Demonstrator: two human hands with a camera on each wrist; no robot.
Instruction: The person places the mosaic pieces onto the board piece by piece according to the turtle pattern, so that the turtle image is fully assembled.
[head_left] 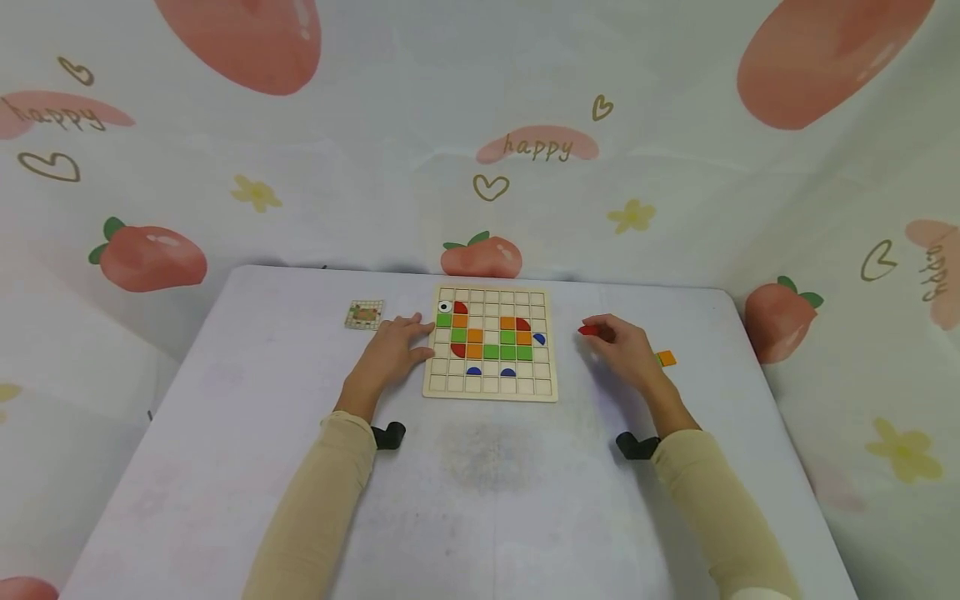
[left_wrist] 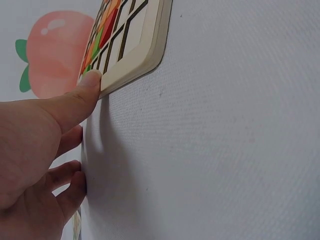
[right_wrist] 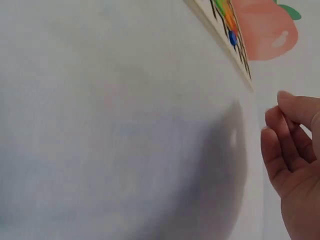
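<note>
A square wooden grid board (head_left: 491, 390) lies on the white table, holding green, orange, red and blue tiles and one eye tile (head_left: 445, 307). My left hand (head_left: 388, 354) is at the board's left edge, its thumb (left_wrist: 82, 95) touching the rim and its fingers spread. To the right of the board, my right hand (head_left: 621, 348) pinches a small red tile (head_left: 588, 331) between thumb and fingertips, above the table. In the right wrist view the fingers of the right hand (right_wrist: 295, 145) are curled, and the red tile is hidden there.
A small pattern card (head_left: 364, 314) lies left of the board, just beyond the left hand. Orange tiles (head_left: 667, 358) with a bit of green lie beside the right wrist. Black wrist mounts (head_left: 389, 436) stick out near both sleeves. A fruit-printed cloth hangs behind the table.
</note>
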